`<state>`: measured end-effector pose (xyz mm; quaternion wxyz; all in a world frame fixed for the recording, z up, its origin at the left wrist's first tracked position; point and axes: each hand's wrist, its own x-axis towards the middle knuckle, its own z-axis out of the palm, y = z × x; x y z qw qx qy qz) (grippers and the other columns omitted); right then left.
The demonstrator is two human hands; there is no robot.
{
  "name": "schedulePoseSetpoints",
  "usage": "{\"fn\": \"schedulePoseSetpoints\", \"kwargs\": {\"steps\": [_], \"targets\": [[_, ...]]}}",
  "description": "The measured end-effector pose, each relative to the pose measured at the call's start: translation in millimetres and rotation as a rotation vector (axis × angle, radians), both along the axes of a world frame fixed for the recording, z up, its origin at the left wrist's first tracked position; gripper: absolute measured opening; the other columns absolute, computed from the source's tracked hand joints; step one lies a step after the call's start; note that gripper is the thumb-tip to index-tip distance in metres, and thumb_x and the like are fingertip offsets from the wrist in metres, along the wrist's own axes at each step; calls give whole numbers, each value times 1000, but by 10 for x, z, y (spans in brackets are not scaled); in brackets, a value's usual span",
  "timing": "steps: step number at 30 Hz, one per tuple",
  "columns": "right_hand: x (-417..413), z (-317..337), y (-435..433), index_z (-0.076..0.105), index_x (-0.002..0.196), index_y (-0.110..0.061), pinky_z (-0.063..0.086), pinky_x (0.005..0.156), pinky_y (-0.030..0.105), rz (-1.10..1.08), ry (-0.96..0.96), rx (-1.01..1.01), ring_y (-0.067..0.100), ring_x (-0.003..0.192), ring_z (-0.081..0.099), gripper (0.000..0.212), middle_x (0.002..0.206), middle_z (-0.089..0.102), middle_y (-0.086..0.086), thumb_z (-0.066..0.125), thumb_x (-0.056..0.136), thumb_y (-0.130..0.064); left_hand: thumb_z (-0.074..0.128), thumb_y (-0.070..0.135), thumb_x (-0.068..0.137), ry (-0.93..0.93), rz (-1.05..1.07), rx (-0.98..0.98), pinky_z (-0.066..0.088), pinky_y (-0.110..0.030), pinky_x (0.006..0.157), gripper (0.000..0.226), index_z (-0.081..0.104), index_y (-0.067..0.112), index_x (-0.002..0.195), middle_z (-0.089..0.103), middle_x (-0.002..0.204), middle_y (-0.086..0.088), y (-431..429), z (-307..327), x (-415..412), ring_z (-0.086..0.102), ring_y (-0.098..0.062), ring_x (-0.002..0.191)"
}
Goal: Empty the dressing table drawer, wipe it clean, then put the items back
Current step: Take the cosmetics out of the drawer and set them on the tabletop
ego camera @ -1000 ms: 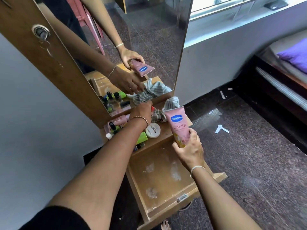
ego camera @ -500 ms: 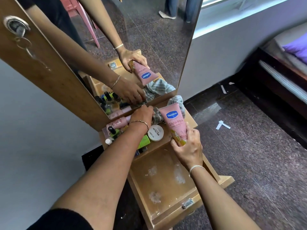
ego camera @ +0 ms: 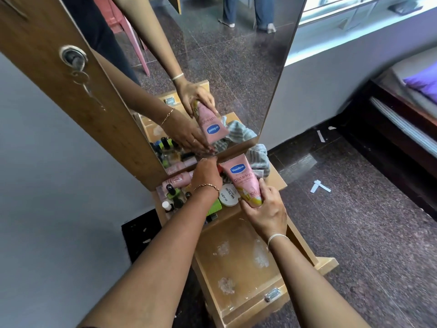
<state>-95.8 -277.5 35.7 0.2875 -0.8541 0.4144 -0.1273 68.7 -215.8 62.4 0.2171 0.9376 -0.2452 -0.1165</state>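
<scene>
Head cam: the drawer sits pulled out under the tabletop, its bare wooden bottom showing a few whitish smudges and a small metal fitting on the front wall. Just above its back edge, my right hand is wrapped around the lower end of a pink Vaseline tube, which stands tilted with the logo end up. My left hand is over on the tabletop right at the foot of the mirror, fingers pointing down behind the clutter. I honestly can't tell if it's got hold of anything.

The rest of the stuff is crowded on the tabletop: a round white nail polish tub between my two wrists, a green box under my left forearm, a bunch of nail polish bottles further left, and another pink tube lying against the mirror. A striped cloth is bunched up just behind the Vaseline tube.

Further out: dark speckled floor with white paper scraps, and a bed off to the right.
</scene>
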Motion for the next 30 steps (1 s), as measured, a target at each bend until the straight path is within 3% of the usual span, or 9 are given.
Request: {"fn": "schedulePoseSetpoints", "kwargs": {"steps": [7,13,17,20,24,30], "targets": [[181,-19,109,48,120,-26,54,77,26,-30,-121,91,12,94,60,59,110,62,-2,78,72,-42,48,0,90,23,61,-113,46,-35,93,36,60,15,121,61,117,-12,16,-48,-309,58,-28,110],[277,-113,123,41,123,-29,41,73,10,43,-159,274,8,98,53,68,114,49,-7,82,69,-35,46,-5,85,33,-30,-112,40,-34,102,41,57,10,121,57,123,-13,43,-79,-412,52,-29,118],[318,-169,81,41,131,-26,49,84,24,108,-119,241,11,101,51,74,118,44,-3,81,69,-37,48,-3,87,55,-22,-116,37,-33,105,44,53,12,128,55,129,-12,50,-96,-407,49,-27,123],[307,-201,65,46,127,-25,53,82,31,116,-54,168,15,99,55,67,115,50,0,79,71,-40,48,0,87,51,-40,-92,41,-36,101,36,55,10,121,58,123,-13,30,-106,-416,51,-30,118],[271,-238,33,48,131,-26,51,83,30,136,-7,92,18,104,56,65,116,55,1,74,75,-42,47,4,90,50,-81,-86,38,-35,104,37,57,12,125,56,130,-11,21,-143,-465,49,-27,122],[182,-194,-53,33,146,-28,51,87,32,279,76,90,19,113,52,83,126,48,1,74,75,-42,43,8,94,56,-96,-27,28,-34,113,43,47,14,136,39,149,-7,8,-187,-516,33,-23,139]]}}
